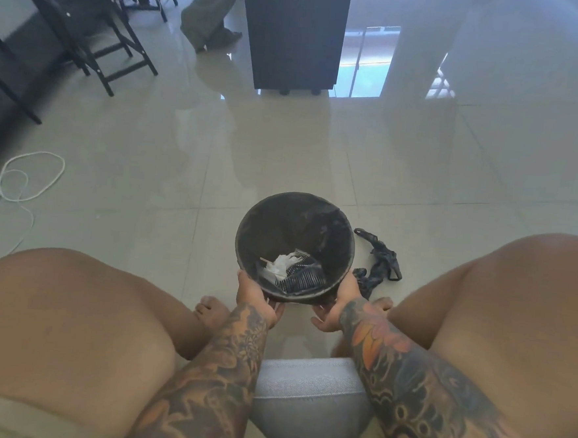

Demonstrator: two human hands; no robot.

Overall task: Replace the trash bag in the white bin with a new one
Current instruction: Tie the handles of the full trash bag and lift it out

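Both hands, left hand [256, 300] and right hand [338, 306], clasp the bag-lined bin [294, 246] between them.

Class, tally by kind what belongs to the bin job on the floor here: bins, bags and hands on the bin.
Bin: 1
Black bag lining the bin: 1
Loose black bag on the floor: 1
Hands on the bin: 2, left hand, right hand
Total: 5

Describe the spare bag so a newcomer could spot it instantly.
Start at the round bin lined in black, held by both hands on the tiled floor. Just right of it lies a crumpled dark bag, flat on the tile. Unlike the white cable far left, it is black and twisted.
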